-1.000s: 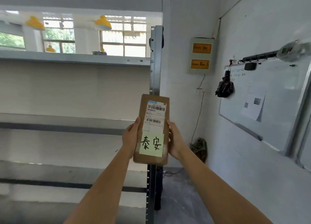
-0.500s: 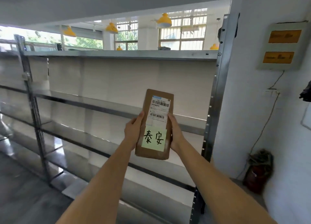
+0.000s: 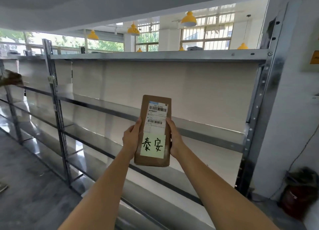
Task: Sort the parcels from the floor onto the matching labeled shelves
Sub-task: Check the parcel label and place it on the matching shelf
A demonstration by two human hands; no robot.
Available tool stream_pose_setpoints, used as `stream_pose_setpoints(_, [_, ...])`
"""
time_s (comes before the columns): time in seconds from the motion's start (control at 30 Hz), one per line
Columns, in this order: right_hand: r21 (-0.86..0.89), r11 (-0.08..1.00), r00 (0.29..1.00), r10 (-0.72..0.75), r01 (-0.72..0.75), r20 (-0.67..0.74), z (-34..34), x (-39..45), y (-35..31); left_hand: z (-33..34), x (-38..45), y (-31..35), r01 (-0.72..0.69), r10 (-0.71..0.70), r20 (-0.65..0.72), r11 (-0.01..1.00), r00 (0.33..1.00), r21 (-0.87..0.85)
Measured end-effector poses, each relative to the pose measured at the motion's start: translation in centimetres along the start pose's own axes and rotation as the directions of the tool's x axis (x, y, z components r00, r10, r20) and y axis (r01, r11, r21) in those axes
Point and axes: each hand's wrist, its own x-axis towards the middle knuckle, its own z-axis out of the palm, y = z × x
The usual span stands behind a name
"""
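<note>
A flat brown cardboard parcel (image 3: 154,131) is held upright at arm's length in front of a metal shelf rack (image 3: 155,56), face toward the camera, likely so its labels can be read against the shelves. The left hand (image 3: 131,138) and right hand (image 3: 174,140) grip its long edges, fingers curled behind. A white barcode label sits on top; below it, a pale green sticky note (image 3: 152,146) reads 泰安 in black marker. The rack's shelves are shiny, smooth steel. No shelf labels are legible.
</note>
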Motion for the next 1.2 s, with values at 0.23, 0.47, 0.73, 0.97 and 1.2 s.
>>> stream_pose_setpoints(0.23, [-0.045, 0.999, 0.995, 0.034, -0.03, 0.095, 1.9, 5.9, 1.2, -1.1, 3.8, -0.8, -0.016, 0.019, -0.106, 1.0, 0.994, 0.025])
stream_pose_setpoints(0.47, [-0.075, 0.995, 0.981, 0.083, -0.071, 0.178, 4.6, 10.7, 2.5, -2.7, 7.0, -1.9, 0.021, -0.011, -0.229, 0.999, 0.973, 0.043])
stream_pose_setpoints(0.73, [-0.048, 0.995, 0.969, 0.101, -0.092, 0.226, 9.8, 14.6, 5.4, -7.4, 10.9, -3.1, 0.014, -0.005, -0.275, 0.999, 0.962, 0.029])
stream_pose_setpoints(0.97, [-0.037, 0.994, 0.963, 0.11, -0.104, 0.246, 16.7, 17.6, 8.4, -13.7, 15.0, -3.6, 0.025, -0.015, -0.275, 0.999, 0.961, 0.032])
stream_pose_setpoints(1.2, [-0.051, 0.992, 0.968, 0.127, -0.118, 0.216, 23.7, 20.6, 10.7, -20.4, 19.9, -4.0, 0.031, -0.006, -0.287, 0.996, 0.958, 0.081])
